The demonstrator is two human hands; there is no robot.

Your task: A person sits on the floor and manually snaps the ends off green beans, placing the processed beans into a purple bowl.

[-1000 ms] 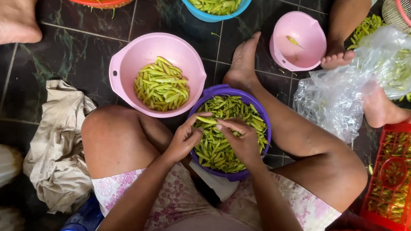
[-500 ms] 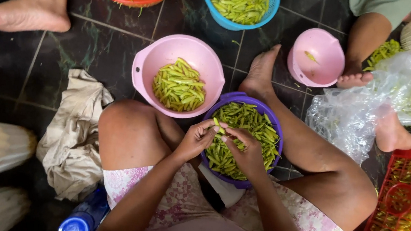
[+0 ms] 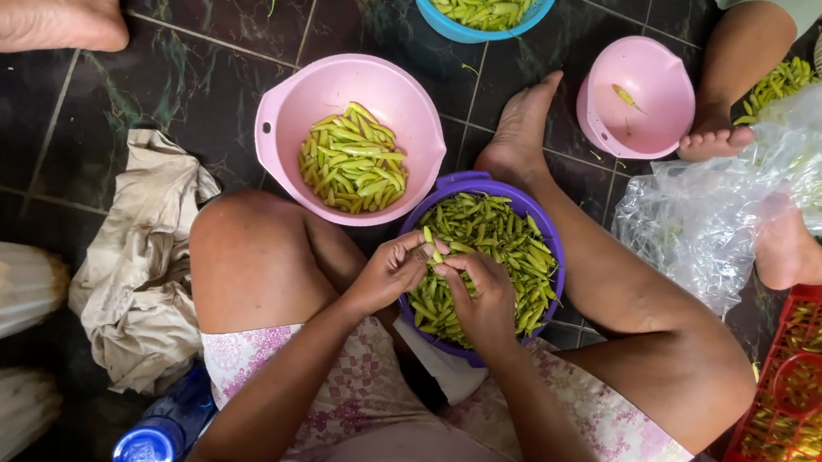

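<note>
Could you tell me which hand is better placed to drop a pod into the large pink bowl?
Left, probably: the left hand is nearer the large pink bowl, which lies up-left of the purple bowl; the right hand would have to cross over it.

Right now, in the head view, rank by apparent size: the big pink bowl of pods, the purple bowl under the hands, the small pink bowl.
1. Big pink bowl, widest.
2. Purple bowl, slightly smaller, though partly hidden by the hands, so the ranking is unsure.
3. Small pink bowl, clearly smallest.
</note>
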